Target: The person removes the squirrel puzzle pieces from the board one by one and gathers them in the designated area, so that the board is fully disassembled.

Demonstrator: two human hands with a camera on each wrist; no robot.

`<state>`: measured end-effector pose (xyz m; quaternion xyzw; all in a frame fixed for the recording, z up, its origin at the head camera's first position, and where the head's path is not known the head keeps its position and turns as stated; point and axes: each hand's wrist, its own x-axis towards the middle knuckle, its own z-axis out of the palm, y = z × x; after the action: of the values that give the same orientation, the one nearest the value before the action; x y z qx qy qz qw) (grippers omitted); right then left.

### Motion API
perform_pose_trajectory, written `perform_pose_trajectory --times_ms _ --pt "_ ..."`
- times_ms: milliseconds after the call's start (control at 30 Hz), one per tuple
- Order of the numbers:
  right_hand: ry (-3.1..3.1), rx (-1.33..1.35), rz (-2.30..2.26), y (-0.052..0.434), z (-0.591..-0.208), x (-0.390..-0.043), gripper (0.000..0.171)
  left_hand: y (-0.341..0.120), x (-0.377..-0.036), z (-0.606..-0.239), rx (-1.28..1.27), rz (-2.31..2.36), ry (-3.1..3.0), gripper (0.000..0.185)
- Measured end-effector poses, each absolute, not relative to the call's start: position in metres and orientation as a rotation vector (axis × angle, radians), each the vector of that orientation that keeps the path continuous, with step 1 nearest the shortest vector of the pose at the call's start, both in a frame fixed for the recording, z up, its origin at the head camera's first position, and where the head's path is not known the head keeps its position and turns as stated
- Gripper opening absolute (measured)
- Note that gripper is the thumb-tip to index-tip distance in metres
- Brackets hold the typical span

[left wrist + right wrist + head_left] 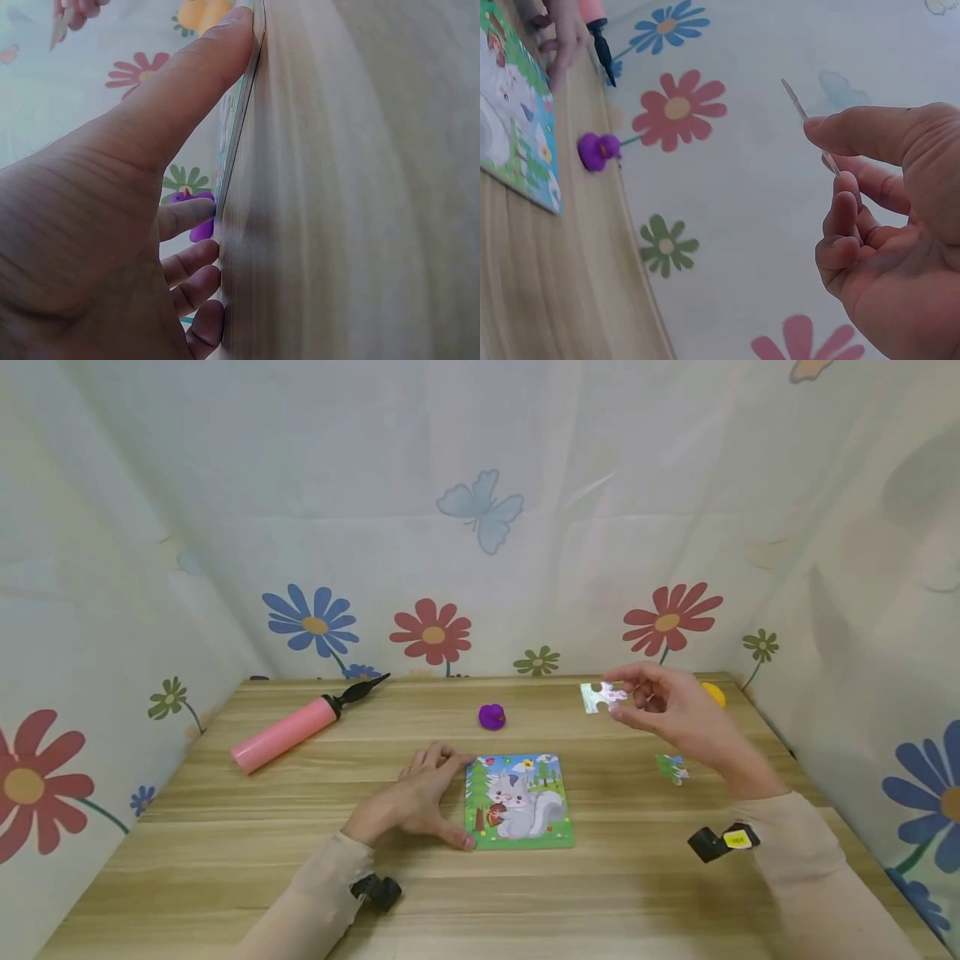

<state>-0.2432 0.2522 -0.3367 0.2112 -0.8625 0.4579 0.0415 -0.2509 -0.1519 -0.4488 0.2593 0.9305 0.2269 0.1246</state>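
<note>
A square puzzle board (517, 802) with a grey squirrel picture lies flat on the table. My left hand (416, 797) spans its left edge, thumb at the near corner and index finger at the far corner, fingers fairly straight. Above the table on the right, my right hand (671, 706) pinches a puzzle piece (597, 697) between thumb and fingers. In the right wrist view this piece (793, 97) shows edge-on, as a thin strip. Another puzzle piece (672, 768), green and white, lies on the table below the right hand.
A purple rubber duck (492, 717) sits behind the board. At the back left lies a pink hand pump (288, 735) with a black nozzle. A yellow object (714, 694) shows partly behind the right hand. Flowered curtain (480, 610) surrounds the wooden table (525, 902).
</note>
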Motion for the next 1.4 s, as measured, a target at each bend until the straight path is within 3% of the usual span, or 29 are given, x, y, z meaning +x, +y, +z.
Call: perform_pose_trajectory --times_ms 667,1400 --pt "-2.775 0.393 1.193 0.335 -0.358 -0.217 0.048 -0.154 -0.25 -0.45 0.754 0.681 2.705 0.127" --pt "-2.839 0.367 1.386 0.369 -0.449 -0.195 0.042 -0.153 -0.251 -0.449 0.758 0.669 2.706 0.129"
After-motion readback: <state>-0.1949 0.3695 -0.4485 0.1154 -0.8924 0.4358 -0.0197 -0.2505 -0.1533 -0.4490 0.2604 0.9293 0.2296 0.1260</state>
